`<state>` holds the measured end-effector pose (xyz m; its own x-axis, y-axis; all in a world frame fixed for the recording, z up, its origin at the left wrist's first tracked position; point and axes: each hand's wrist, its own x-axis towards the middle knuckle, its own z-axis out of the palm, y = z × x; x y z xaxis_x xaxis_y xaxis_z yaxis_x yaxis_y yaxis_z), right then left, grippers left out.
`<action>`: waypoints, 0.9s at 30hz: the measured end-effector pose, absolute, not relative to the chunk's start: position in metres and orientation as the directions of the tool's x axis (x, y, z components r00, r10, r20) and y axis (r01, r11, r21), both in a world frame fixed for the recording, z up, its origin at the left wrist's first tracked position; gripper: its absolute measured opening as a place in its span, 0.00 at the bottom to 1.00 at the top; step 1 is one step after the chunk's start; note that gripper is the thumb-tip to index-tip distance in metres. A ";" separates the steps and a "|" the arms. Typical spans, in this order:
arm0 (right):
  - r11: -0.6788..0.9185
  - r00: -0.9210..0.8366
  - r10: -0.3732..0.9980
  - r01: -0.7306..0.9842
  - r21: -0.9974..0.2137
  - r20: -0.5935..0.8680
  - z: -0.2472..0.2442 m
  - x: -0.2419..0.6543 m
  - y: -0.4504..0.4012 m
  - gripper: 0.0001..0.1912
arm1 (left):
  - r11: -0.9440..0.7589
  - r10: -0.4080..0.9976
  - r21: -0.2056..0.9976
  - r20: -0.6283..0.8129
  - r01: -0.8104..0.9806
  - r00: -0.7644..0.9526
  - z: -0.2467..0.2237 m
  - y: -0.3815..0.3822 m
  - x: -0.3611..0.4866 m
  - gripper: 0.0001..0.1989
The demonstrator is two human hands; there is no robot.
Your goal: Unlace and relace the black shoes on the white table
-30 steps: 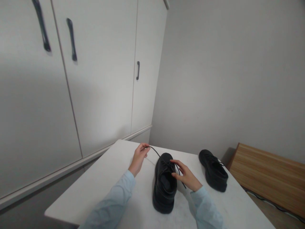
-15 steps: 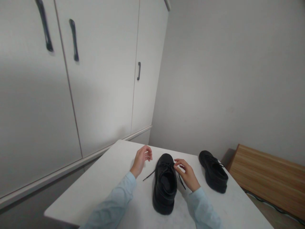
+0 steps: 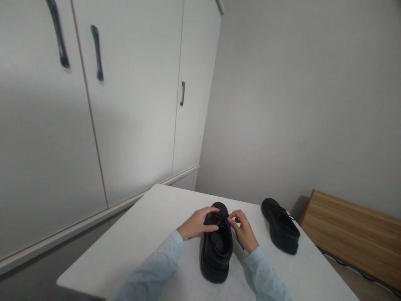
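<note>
A black lace-up shoe (image 3: 216,259) stands on the white table (image 3: 131,246), its toe pointing away from me. My left hand (image 3: 198,221) reaches over the shoe's left side near the laces, thumb and fingers apart. At the right side of the laces, my right hand (image 3: 242,229) has its thumb and forefinger pinched on a shoelace. One lace end hangs down beside the shoe, partly hidden by my right hand. Another black shoe (image 3: 282,230) sits further right on the table, near its edge.
White cabinet doors (image 3: 134,104) with dark handles rise at the left behind the table. A grey wall (image 3: 297,104) is behind. At the right, beyond the table, is a wooden-topped piece of furniture (image 3: 354,230), with a cable beside it.
My left hand has moved right and down, from beside the shoe onto its lace area. The fingers of my right hand have closed together at the laces.
</note>
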<state>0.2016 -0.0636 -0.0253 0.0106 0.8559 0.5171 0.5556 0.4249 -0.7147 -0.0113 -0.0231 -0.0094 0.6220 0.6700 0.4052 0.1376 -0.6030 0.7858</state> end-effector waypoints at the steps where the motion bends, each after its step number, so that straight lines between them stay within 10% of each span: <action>1: 0.421 0.023 0.857 0.543 -0.727 0.515 -0.026 0.201 -0.063 0.07 | -0.607 0.663 0.782 0.396 0.145 0.636 -0.010 -0.022 -0.011 0.29; 27: 0.270 0.110 0.961 -0.196 -0.943 0.253 -0.013 0.201 -0.070 0.18 | -0.599 0.659 0.786 0.377 0.151 0.651 -0.008 -0.023 -0.012 0.28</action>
<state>0.2013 -0.0698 -0.0127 0.1096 0.9613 0.2528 -0.1958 0.2703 -0.9427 -0.0117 -0.0233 -0.0085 0.6510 0.6587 0.3772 0.1512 -0.5995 0.7860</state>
